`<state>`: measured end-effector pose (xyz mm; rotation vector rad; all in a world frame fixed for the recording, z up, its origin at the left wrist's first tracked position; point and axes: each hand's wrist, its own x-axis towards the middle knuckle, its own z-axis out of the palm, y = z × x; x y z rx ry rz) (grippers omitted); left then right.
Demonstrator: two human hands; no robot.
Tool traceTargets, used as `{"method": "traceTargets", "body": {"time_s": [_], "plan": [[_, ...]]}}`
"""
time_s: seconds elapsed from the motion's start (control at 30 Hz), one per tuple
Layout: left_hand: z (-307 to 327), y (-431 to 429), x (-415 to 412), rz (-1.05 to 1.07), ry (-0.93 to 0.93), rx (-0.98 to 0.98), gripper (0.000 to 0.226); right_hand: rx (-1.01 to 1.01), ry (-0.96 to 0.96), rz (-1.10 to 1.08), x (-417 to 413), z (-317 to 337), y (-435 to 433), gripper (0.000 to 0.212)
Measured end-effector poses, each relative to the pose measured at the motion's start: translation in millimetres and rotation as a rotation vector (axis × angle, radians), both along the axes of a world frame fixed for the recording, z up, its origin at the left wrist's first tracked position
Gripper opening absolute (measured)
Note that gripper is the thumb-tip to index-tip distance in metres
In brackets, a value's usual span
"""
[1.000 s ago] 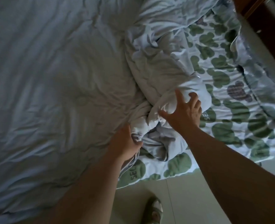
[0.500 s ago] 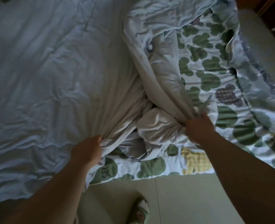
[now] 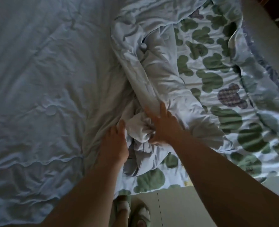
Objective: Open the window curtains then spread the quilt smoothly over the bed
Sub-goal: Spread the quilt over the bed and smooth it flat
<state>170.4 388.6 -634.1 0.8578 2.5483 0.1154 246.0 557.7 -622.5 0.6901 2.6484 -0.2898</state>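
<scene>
The pale blue quilt (image 3: pixel 37 89) lies flat over the left of the bed and is bunched into a thick twisted ridge (image 3: pixel 151 76) down the middle. To the right of the ridge lies white fabric printed with green mouse-head shapes (image 3: pixel 212 79); it hangs over the bed's near edge. My left hand (image 3: pixel 117 141) rests with fairly straight fingers on the fold at the ridge's near end. Just to the right, my right hand (image 3: pixel 163 126) has its fingers spread and presses on the crumpled knot of quilt (image 3: pixel 138 126). No window or curtain is in view.
Pale floor tiles (image 3: pixel 176 208) run along the near side of the bed. My two feet in sandals (image 3: pixel 132 212) stand close under the bed edge. Dark wooden furniture (image 3: pixel 278 7) is at the top right, beyond a pale strip (image 3: pixel 266 40).
Both hands have let go of the folds they gripped half a second ago. They have come together at the crumpled knot, fingers now straighter. The view has shifted closer to the ridge.
</scene>
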Motion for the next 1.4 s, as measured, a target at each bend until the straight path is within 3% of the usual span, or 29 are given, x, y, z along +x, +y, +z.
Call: {"method": "traceTargets", "body": {"time_s": [0.1,0.2,0.3,0.37,0.43,0.5,0.57,0.63,0.67,0.73,0.8,0.83,0.9,1.0,1.07,1.13,1.23,1.33,1.4], "plan": [[-2.9,10.0,-17.2,0.033,-0.175,0.021,0.067,0.114,-0.031,0.120,-7.1,-10.7,17.7,0.045],[-2.6,4.3,-35.7,0.038,-0.139,-0.047,0.057,0.259,-0.074,0.042,5.0,0.1,55.0,0.030],[2.9,-2.6,-53.3,0.035,-0.097,-0.206,0.048,0.499,0.009,-0.122,31.3,14.8,112.5,0.013],[5.0,-3.7,-56.9,0.060,-0.093,-0.263,0.047,0.419,-0.023,-0.399,50.6,27.2,145.1,0.019],[6.4,-2.5,-53.4,0.062,0.023,-0.247,0.049,0.464,-0.063,-0.434,65.5,27.0,162.9,0.029],[5.3,3.6,-44.4,-0.024,0.212,-0.090,0.061,0.498,-0.032,-0.266,68.5,20.4,156.4,0.032],[0.9,12.6,-28.1,-0.257,0.286,0.121,0.073,0.448,-0.025,-0.011,72.1,13.3,143.8,0.034],[-2.5,18.7,-6.2,-0.467,0.173,0.052,0.087,0.348,-0.036,0.157,69.4,2.1,138.7,0.070],[-5.3,19.5,1.0,-0.484,0.100,-0.061,0.096,0.302,-0.043,0.187,65.1,3.2,132.4,0.079],[-14.0,20.8,9.3,-0.416,0.023,-0.295,0.108,0.255,-0.020,0.226,61.8,-3.1,123.9,0.059],[-26.3,24.4,12.8,-0.384,0.105,-0.342,0.081,0.260,-0.014,0.226,61.0,-9.9,125.7,0.025],[-26.8,29.4,11.8,-0.333,0.175,-0.323,0.061,0.284,0.020,0.229,61.8,-15.4,130.3,0.017],[-25.2,41.6,14.2,-0.294,0.248,-0.317,0.047,0.333,0.058,0.299,67.0,-18.6,141.2,0.009],[-17.3,53.1,41.4,-0.332,0.109,-0.339,0.048,0.346,0.044,0.321,87.1,-18.8,165.0,0.029],[-9.7,61.1,73.0,-0.272,-0.025,-0.245,0.046,0.366,0.006,0.303,114.0,-15.4,183.3,0.016],[-3.0,77.0,104.9,-0.122,-0.181,-0.176,0.043,0.390,-0.025,0.256,145.1,-12.7,203.9,0.028],[-0.4,118.4,145.9,-0.019,-0.348,-0.134,0.053,0.428,-0.130,0.188,181.1,-1.9,224.9,0.027],[0.6,141.8,179.0,0.020,-0.367,-0.098,0.052,0.425,-0.181,0.055,199.2,-3.5,229.6,0.036],[-0.1,137.5,189.2,0.007,-0.266,-0.101,0.043,0.418,-0.140,0.147,205.8,-6.9,221.7,0.031]]}}
